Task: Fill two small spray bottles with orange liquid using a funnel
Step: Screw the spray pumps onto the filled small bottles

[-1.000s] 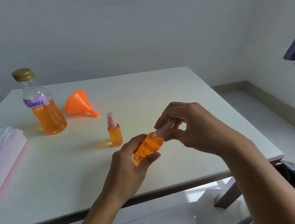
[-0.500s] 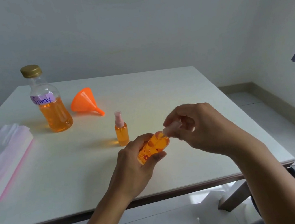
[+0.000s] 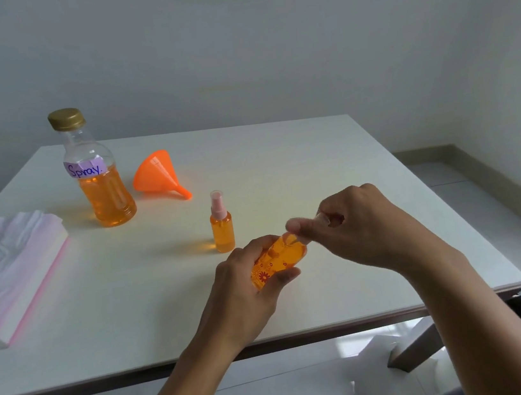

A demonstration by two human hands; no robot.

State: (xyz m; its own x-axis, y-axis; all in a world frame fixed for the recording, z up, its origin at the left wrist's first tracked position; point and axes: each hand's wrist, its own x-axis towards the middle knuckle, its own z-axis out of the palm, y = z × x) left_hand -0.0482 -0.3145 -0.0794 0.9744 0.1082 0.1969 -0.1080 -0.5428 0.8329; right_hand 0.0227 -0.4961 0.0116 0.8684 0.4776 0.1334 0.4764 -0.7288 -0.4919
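Now L hand [image 3: 246, 294] grips tilted spray bottle [image 3: 278, 260]; R hand [image 3: 364, 229] fingers [image 3: 294, 226] pinch its cap [image 3: 319, 220].

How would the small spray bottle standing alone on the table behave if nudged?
The standing spray bottle is tall and narrow, so it probably tips easily. Full almost to the neck, it likely feels weighty for its size. Its round body would then probably roll.

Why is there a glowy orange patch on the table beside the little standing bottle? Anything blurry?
Head view: light shines through the standing bottle and tints its shadow orange on the table; same view: the fingers of the right hand at the top of the held bottle look slightly smeared.
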